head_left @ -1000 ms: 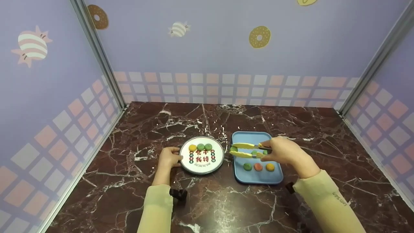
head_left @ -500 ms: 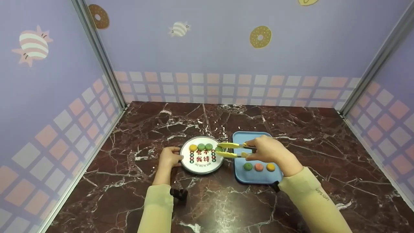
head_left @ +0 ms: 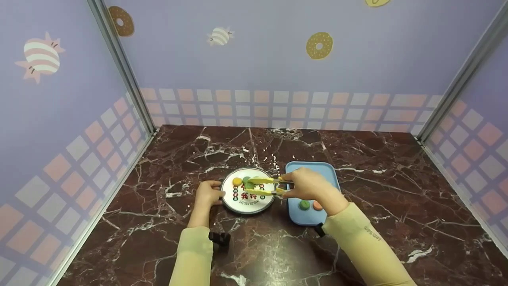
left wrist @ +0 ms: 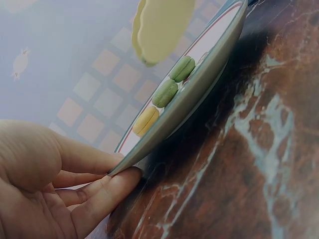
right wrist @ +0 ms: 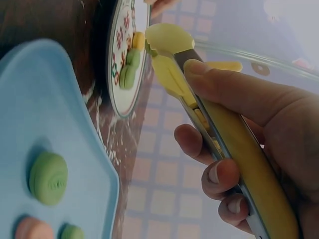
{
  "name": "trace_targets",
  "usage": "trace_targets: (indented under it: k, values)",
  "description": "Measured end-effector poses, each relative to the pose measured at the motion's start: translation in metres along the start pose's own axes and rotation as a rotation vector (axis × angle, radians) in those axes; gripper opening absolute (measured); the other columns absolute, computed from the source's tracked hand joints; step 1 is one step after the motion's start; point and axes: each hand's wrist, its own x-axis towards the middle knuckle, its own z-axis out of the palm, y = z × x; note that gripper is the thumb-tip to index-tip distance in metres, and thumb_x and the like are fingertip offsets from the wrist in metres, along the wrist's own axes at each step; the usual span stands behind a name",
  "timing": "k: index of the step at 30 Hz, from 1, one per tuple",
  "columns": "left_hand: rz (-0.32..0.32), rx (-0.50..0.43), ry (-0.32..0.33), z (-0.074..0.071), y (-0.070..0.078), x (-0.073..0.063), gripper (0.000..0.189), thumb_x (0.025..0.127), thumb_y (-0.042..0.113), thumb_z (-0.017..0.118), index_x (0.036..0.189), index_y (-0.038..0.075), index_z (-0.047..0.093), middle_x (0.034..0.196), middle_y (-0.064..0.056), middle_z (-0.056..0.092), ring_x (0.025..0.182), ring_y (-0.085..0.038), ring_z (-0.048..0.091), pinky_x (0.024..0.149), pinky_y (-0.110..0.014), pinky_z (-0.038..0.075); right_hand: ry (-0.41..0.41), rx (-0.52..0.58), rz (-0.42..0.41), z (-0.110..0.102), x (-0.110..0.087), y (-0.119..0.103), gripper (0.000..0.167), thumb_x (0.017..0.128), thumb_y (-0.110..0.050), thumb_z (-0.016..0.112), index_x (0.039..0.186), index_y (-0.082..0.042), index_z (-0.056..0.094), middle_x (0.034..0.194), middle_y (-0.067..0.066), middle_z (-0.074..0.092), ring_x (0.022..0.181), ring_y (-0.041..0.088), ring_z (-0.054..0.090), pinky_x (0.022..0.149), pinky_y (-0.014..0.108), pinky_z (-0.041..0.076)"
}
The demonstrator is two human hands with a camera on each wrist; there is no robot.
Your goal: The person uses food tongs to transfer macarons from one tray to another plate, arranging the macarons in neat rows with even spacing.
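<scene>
My left hand [head_left: 208, 193] pinches the left rim of a round white plate [left wrist: 199, 82], thumb on top and fingers beneath. On the plate a yellow macaron [left wrist: 146, 121] and two green macarons [left wrist: 165, 93] stand in a row; red characters are printed there too. My right hand [head_left: 306, 184] grips yellow-handled tongs [head_left: 260, 186] with the thumb on one arm and fingers round the other. Between the tong tips, above the plate, is another green macaron [head_left: 249, 185]; the tips mostly hide it in the right wrist view.
Right of the plate lies a blue tray [head_left: 311, 217], partly under my right hand. On it are a green macaron [right wrist: 48, 178], a pink macaron [right wrist: 34, 229] and another green one. The dark marble table [head_left: 190, 159] is walled by patterned panels [head_left: 258, 59].
My right hand has moved left with the tongs and the green macaron, from over the blue tray to over the plate. The left hand has stayed at the plate's rim.
</scene>
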Motion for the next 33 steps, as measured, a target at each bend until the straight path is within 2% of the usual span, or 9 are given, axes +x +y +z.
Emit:
trace_targets:
  k: [6,10,19,23,26,29,33]
  values:
    - [0.004,-0.013,0.009,0.000,0.000,0.000,0.045,0.092,-0.013,0.070,0.136,-0.015,0.062,0.130,-0.036,0.065,0.096,-0.039,0.074,0.067,-0.033,0.068,-0.015,0.031,-0.007,0.007,0.012,-0.007,0.035,0.087,-0.028,0.088,0.118,-0.014,0.079,0.083,0.003,0.070,0.069,0.017,0.058,0.062,0.040,0.055]
    - [0.004,-0.021,0.007,-0.001,0.000,0.000,0.046,0.092,-0.013,0.070,0.137,-0.016,0.061,0.130,-0.036,0.064,0.098,-0.041,0.073,0.067,-0.033,0.068,-0.016,0.022,-0.011,0.013,0.020,-0.010,0.031,0.087,-0.028,0.088,0.113,-0.014,0.079,0.081,0.002,0.069,0.070,0.020,0.059,0.064,0.044,0.056]
    - [0.006,-0.023,0.010,0.000,0.000,0.000,0.045,0.092,-0.013,0.070,0.136,-0.015,0.062,0.129,-0.036,0.064,0.094,-0.038,0.073,0.065,-0.031,0.068,-0.025,0.045,-0.003,0.024,0.032,-0.015,0.031,0.086,-0.028,0.087,0.112,-0.012,0.079,0.096,0.011,0.076,0.084,0.031,0.069,0.075,0.053,0.062]
    - [0.007,-0.031,0.010,0.000,-0.001,0.000,0.045,0.092,-0.013,0.070,0.136,-0.016,0.062,0.129,-0.036,0.064,0.092,-0.037,0.073,0.064,-0.031,0.068,-0.024,0.032,-0.006,0.026,0.035,-0.014,0.027,0.086,-0.029,0.088,0.105,-0.012,0.078,0.084,0.005,0.071,0.076,0.026,0.065,0.069,0.049,0.060]
    - [0.015,-0.032,0.007,0.000,-0.001,0.000,0.046,0.091,-0.014,0.070,0.136,-0.016,0.061,0.129,-0.037,0.064,0.095,-0.039,0.073,0.064,-0.031,0.068,-0.014,0.020,-0.028,0.027,0.037,-0.014,0.026,0.086,-0.029,0.089,0.097,-0.011,0.075,0.073,-0.002,0.060,0.069,0.021,0.057,0.062,0.044,0.055]
    - [0.022,-0.029,0.000,-0.001,-0.001,-0.001,0.046,0.092,-0.013,0.069,0.137,-0.017,0.060,0.130,-0.037,0.063,0.099,-0.042,0.073,0.065,-0.031,0.068,-0.008,0.018,-0.041,0.028,0.038,-0.013,0.026,0.085,-0.030,0.089,0.093,-0.010,0.073,0.071,-0.005,0.055,0.067,0.018,0.055,0.060,0.042,0.054]
    - [0.022,-0.030,-0.003,-0.001,0.000,-0.001,0.046,0.093,-0.013,0.068,0.138,-0.017,0.059,0.131,-0.038,0.062,0.103,-0.044,0.072,0.067,-0.032,0.068,-0.011,0.019,-0.036,0.028,0.038,-0.013,0.027,0.085,-0.030,0.089,0.093,-0.011,0.073,0.073,-0.005,0.057,0.071,0.020,0.058,0.063,0.044,0.057]
